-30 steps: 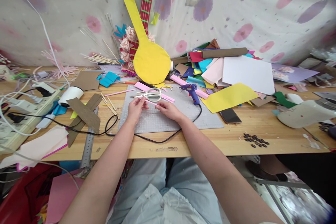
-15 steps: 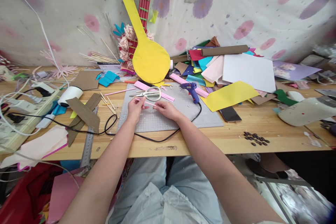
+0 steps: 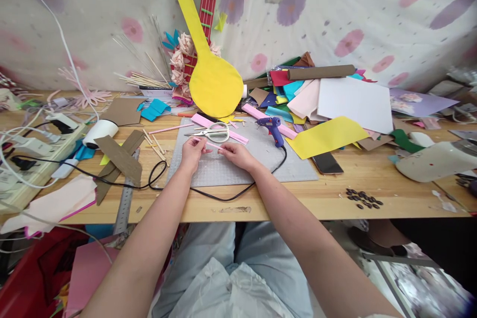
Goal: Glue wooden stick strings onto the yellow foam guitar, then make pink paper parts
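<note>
Both hands rest on a grey cutting mat (image 3: 257, 159) at the middle of the wooden table. My left hand (image 3: 193, 153) and my right hand (image 3: 237, 155) pinch the two ends of a thin pink strip (image 3: 211, 145) held between them. White-handled scissors (image 3: 212, 132) lie just beyond my fingers on a wider pink foam strip (image 3: 238, 136). A blue glue gun (image 3: 273, 129) stands on the mat to the right, with its black cord (image 3: 223, 196) curving along the mat's near edge.
A yellow guitar-shaped cutout (image 3: 212, 79) leans on the patterned cloth behind. Coloured paper sheets (image 3: 335, 104) pile up at the right beside a phone (image 3: 327, 163). Cardboard pieces (image 3: 119, 154), a metal ruler (image 3: 124, 203), sticks and a power strip (image 3: 33, 154) crowd the left.
My hands stay on the thin pink strip with only slight finger shifts. The view has drifted a little.
</note>
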Tool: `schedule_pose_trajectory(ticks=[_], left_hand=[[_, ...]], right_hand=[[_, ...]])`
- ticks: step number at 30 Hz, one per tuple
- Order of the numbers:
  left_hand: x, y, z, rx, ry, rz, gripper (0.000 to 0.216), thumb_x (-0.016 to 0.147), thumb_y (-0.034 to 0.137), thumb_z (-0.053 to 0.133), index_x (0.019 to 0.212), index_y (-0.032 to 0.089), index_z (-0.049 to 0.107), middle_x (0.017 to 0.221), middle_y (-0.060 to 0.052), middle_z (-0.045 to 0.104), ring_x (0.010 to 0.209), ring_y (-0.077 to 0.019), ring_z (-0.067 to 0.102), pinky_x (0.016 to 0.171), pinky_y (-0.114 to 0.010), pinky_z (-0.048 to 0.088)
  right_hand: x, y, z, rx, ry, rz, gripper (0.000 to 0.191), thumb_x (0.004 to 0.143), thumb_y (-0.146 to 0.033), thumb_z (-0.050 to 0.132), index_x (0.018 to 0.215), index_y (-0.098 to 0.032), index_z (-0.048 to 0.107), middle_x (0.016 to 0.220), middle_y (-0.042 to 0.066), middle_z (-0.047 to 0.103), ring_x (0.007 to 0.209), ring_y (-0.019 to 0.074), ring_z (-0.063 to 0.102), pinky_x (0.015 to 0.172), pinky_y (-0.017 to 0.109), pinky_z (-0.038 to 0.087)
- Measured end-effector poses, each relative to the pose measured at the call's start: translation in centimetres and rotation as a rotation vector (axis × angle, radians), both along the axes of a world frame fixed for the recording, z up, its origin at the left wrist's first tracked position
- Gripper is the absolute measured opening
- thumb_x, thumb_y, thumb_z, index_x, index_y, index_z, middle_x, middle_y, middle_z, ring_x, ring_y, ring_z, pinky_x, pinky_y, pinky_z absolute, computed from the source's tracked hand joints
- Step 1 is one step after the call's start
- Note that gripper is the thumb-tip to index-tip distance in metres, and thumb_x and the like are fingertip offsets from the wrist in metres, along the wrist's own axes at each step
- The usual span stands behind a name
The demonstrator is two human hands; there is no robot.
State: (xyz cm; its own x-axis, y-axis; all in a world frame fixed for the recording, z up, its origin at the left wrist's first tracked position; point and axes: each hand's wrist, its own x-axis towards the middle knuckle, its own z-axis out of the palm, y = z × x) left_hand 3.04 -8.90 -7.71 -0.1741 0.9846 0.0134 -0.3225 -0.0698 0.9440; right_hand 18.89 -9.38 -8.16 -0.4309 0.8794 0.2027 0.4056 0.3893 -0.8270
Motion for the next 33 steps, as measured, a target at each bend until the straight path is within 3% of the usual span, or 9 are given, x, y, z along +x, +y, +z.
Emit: schedule_pose_trajectory(ticks=[3, 5, 9, 16, 22, 28, 33], left_hand=[[-0.1, -0.1, 0.1, 0.006, -0.017, -0.015, 0.025, 0.056, 0.031, 0.069, 0.057, 0.015, 0.050, 0.044, 0.008, 0.042, 0.037, -0.0024, 0.036, 0.049, -0.023, 0.049], [-0.2, -0.2, 0.1, 0.008, -0.023, -0.095, 0.026, 0.058, 0.035, 0.069, 0.062, 0.014, 0.054, 0.048, 0.006, 0.047, 0.040, -0.0034, 0.040, 0.051, -0.024, 0.049], [-0.2, -0.4, -0.1, 0.046, -0.006, -0.224, 0.026, 0.053, 0.029, 0.073, 0.069, 0.012, 0.059, 0.054, 0.004, 0.053, 0.045, -0.0048, 0.045, 0.054, -0.026, 0.051], [-0.2, -0.3, 0.0, 0.082, -0.025, -0.118, 0.023, 0.053, 0.026, 0.072, 0.064, 0.013, 0.057, 0.049, 0.006, 0.050, 0.041, -0.0038, 0.043, 0.051, -0.024, 0.049], [-0.8, 0.2, 0.1, 0.106, -0.164, 0.014, 0.025, 0.056, 0.027, 0.072, 0.069, 0.013, 0.056, 0.054, 0.006, 0.049, 0.045, -0.0020, 0.044, 0.059, -0.023, 0.051], [-0.4, 0.0, 0.0, 0.080, -0.075, -0.099, 0.029, 0.059, 0.032, 0.070, 0.078, 0.012, 0.061, 0.061, 0.002, 0.055, 0.051, -0.0061, 0.051, 0.055, -0.024, 0.051], [-0.3, 0.0, -0.1, 0.087, -0.049, -0.076, 0.028, 0.058, 0.034, 0.070, 0.073, 0.013, 0.059, 0.062, 0.000, 0.057, 0.053, -0.0079, 0.054, 0.054, -0.025, 0.051]], right_hand=[[-0.2, -0.1, 0.1, 0.002, 0.011, -0.007, 0.026, 0.079, -0.040, 0.045, 0.072, -0.016, 0.055, 0.063, -0.002, 0.046, 0.062, 0.0101, 0.040, 0.058, 0.022, 0.030], [-0.3, -0.2, 0.2, -0.007, 0.026, 0.003, 0.028, 0.080, -0.040, 0.043, 0.074, -0.016, 0.055, 0.061, -0.002, 0.045, 0.060, 0.0098, 0.039, 0.057, 0.022, 0.030], [-0.4, -0.4, 0.5, -0.052, 0.059, 0.040, 0.032, 0.082, -0.042, 0.038, 0.079, -0.015, 0.057, 0.057, -0.003, 0.043, 0.056, 0.0089, 0.039, 0.056, 0.021, 0.031], [-0.4, -0.7, 0.8, -0.069, 0.076, 0.062, 0.034, 0.082, -0.045, 0.038, 0.082, -0.016, 0.056, 0.057, -0.004, 0.043, 0.055, 0.0086, 0.039, 0.054, 0.021, 0.031], [0.4, 0.0, 0.4, -0.002, 0.107, -0.089, 0.029, 0.081, -0.042, 0.041, 0.081, -0.017, 0.055, 0.058, -0.004, 0.045, 0.055, 0.0087, 0.040, 0.054, 0.021, 0.031], [0.4, 0.3, 0.1, 0.007, 0.133, -0.134, 0.025, 0.080, -0.039, 0.043, 0.081, -0.017, 0.057, 0.058, -0.003, 0.052, 0.057, 0.0095, 0.045, 0.057, 0.022, 0.034], [0.3, 0.6, -0.2, 0.000, 0.135, -0.187, 0.021, 0.075, -0.033, 0.049, 0.089, -0.018, 0.055, 0.056, -0.004, 0.053, 0.055, 0.0097, 0.046, 0.056, 0.022, 0.035]])
